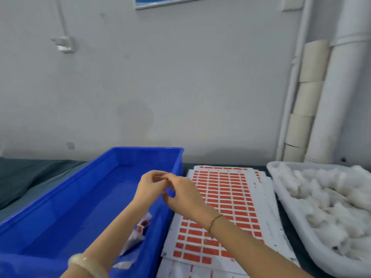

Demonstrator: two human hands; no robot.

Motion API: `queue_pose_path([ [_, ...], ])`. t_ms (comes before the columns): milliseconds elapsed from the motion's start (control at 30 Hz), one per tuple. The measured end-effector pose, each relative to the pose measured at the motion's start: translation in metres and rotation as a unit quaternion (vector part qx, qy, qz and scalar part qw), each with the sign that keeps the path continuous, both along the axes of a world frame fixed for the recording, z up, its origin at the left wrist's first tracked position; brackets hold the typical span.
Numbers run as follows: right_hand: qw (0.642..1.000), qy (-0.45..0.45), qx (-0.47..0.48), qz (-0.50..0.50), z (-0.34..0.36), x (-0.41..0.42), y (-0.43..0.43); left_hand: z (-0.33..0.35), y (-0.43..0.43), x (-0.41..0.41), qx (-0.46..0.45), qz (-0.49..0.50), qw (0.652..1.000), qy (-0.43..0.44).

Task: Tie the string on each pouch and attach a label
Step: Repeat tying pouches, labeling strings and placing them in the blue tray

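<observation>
As the left hand (149, 186) and right hand (181, 194) pinch a small reddish paper label (158, 178) above the blue plastic bin (80, 207), best align it squarely before pressing; white cloth pouches (321, 193) fill the grey plastic tray (319, 255).

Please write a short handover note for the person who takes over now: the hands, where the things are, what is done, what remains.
Hands: left hand and right hand meet fingertips above the blue bin, pinching a small reddish piece, likely a label. No pouch shows in them.
Sheets: right of the bin, with many labels still on them.
Done: a few labelled pouches lie in the bin.
Left: the white tray at far right holds a heap of what seem to be unlabelled pouches.
</observation>
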State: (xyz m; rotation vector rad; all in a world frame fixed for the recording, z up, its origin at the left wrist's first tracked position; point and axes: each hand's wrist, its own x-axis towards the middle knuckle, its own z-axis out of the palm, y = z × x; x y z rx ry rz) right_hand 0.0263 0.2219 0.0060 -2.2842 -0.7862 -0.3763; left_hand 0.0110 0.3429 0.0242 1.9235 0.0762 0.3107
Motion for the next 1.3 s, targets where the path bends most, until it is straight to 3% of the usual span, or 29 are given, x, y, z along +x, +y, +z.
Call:
queue_pose_path([
  [100, 0.994, -0.008, 0.104, -0.046, 0.013, -0.017, -0.074, 0.011, -0.066, -0.006, -0.038, -0.078, 0.995, -0.049],
  [200, 0.985, 0.003, 0.122, -0.121, 0.026, -0.036, -0.151, 0.013, -0.137, -0.006, -0.032, -0.159, 0.985, -0.063],
  [367, 0.968, 0.031, 0.076, -0.238, 0.039, -0.060, -0.265, 0.003, -0.242, 0.003, -0.005, -0.276, 0.960, -0.052],
  [567, 0.908, 0.121, -0.041, -0.399, 0.021, -0.051, -0.372, -0.025, -0.333, 0.021, 0.110, -0.340, 0.933, -0.043],
  [700, 0.875, 0.197, -0.137, -0.420, -0.007, -0.038, -0.396, -0.039, -0.375, 0.030, 0.231, -0.381, 0.894, -0.039],
  [900, 0.859, 0.176, -0.135, -0.461, -0.022, -0.028, -0.396, -0.050, -0.405, 0.039, 0.296, -0.378, 0.877, -0.010],
  [1133, 0.884, 0.122, -0.079, -0.445, -0.007, -0.029, -0.405, -0.049, -0.403, 0.047, 0.195, -0.347, 0.916, -0.054],
  [1300, 0.911, 0.061, 0.021, -0.408, 0.033, -0.033, -0.395, -0.024, -0.391, 0.054, 0.120, -0.344, 0.926, -0.102],
])
